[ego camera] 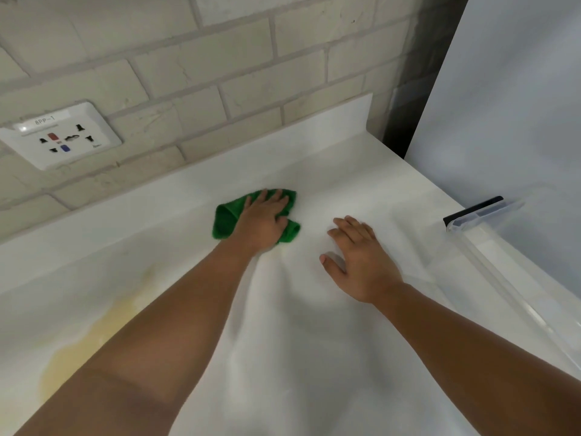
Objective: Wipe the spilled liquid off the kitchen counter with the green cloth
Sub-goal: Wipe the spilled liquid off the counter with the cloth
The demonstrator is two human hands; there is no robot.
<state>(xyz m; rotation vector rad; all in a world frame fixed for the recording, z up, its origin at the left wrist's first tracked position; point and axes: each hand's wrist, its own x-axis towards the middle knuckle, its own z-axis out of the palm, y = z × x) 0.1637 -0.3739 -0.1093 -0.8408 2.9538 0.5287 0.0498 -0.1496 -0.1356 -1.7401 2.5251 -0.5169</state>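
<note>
The green cloth [224,220] lies bunched on the white kitchen counter [314,357] near the back wall. My left hand [264,221] presses flat on top of it, fingers spread and pointing away from me. To its right, my right hand [355,256] rests palm down on the bare counter, fingers apart, holding nothing. A yellowish spill [91,338] spreads over the counter at the lower left, partly hidden under my left forearm. The cloth is well away from that spill.
A brick-tile wall [220,58] rises behind the counter, with a white power socket [63,135] at the left. A clear plastic container [490,234] with a black clip sits at the counter's right edge, next to a pale panel [509,105].
</note>
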